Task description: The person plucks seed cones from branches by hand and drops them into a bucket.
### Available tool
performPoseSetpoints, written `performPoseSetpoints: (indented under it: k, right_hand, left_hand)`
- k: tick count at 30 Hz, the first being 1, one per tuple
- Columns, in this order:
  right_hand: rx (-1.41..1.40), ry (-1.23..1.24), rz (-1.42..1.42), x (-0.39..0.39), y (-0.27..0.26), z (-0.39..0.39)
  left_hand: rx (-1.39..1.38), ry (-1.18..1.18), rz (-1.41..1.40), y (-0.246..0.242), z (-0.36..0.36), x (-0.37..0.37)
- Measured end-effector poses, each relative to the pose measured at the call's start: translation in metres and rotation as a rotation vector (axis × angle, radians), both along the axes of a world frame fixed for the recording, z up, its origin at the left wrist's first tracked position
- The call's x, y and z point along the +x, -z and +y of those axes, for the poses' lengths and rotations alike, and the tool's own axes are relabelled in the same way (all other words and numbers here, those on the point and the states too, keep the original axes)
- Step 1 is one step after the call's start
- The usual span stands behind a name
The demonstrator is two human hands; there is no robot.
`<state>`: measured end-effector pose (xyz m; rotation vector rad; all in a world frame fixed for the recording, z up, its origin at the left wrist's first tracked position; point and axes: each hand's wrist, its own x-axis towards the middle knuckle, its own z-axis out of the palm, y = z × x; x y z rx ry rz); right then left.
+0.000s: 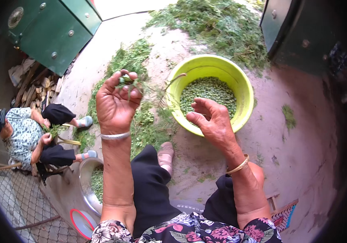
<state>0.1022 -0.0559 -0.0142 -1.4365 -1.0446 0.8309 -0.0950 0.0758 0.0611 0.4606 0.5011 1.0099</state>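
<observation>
My left hand (118, 100) is raised, its curled fingers pinching a leafy green conifer sprig (126, 81). A thin twig extends from it to the right, towards the rim of a yellow-green plastic basin (244, 91). Inside the basin lies a heap of small round green cones or berries (207, 91). Over the basin's near side hovers my right hand (213, 120), thumb and fingers apart, with nothing visible in it. A silvery bangle (115, 136) circles my left wrist, and a gold-coloured one (239, 165) my right.
Cut conifer branches (216, 27) spread across the floor ahead and to the left. At left, a seated person (24, 130) handles greenery. Beside my left forearm stand a metal bowl (85, 182) of green pieces and a red-rimmed container (81, 223). Green doors (55, 33) flank the opening; firewood (36, 91) is piled by one.
</observation>
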Motion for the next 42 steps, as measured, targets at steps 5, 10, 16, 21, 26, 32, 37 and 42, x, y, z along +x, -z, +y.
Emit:
performPoseSetpoints:
  k: [5,10,16,21,26,32,37,42]
  right_hand:
    - [0.103,0.093,0.084,0.021,-0.007,0.003]
    - [-0.096,0.405,-0.050,0.026,-0.012,-0.003]
    - [0.238,0.178,-0.146,0.027,-0.025,-0.016]
    - [0.130,0.021,-0.074,0.027,-0.026,-0.016]
    - [0.165,0.076,-0.118,0.022,-0.019,-0.016]
    - [0.164,0.144,-0.113,0.027,-0.026,-0.022]
    - [0.050,0.144,0.226,0.028,-0.032,-0.024]
    - [0.046,0.025,0.010,0.037,-0.027,-0.025]
  left_hand:
    - [0.044,0.248,0.018,0.009,-0.037,0.059]
    - [0.117,0.281,0.010,0.037,-0.040,0.077]
    - [0.182,0.345,0.087,0.046,-0.053,0.094]
    - [0.236,0.351,0.096,0.052,-0.065,0.102]
    - [0.290,0.160,0.227,0.050,-0.069,0.102]
    - [0.320,0.288,0.293,0.046,-0.070,0.098]
    - [0.326,0.179,0.392,0.043,-0.072,0.102]
    - [0.321,0.345,0.413,0.043,-0.067,0.095]
